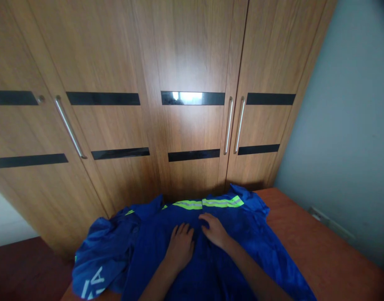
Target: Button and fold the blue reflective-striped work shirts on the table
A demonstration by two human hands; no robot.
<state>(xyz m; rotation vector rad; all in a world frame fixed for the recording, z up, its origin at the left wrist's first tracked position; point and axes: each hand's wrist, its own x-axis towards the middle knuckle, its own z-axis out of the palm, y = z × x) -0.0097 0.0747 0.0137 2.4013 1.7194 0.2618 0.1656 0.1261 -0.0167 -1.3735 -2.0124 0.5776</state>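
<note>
A blue work jacket [242, 246] with a yellow-green and silver reflective band [192, 205] across its far part lies spread out before me. My left hand [181, 246] rests on the fabric left of the middle, fingers stretched out and holding nothing that I can see. Just right of it, my right hand [215, 230] touches the cloth near the centre line, its fingers loosely bent and apart. Against the jacket's left side lies a bunched blue garment [107, 246] with white letters printed on it.
The clothes lie on a reddish-brown surface [292, 221]. Behind them stands a wooden wardrobe [192, 54] with metal handles [228, 125] and dark strips. A pale wall [342, 125] rises on the right, with a socket plate [319, 216] low down.
</note>
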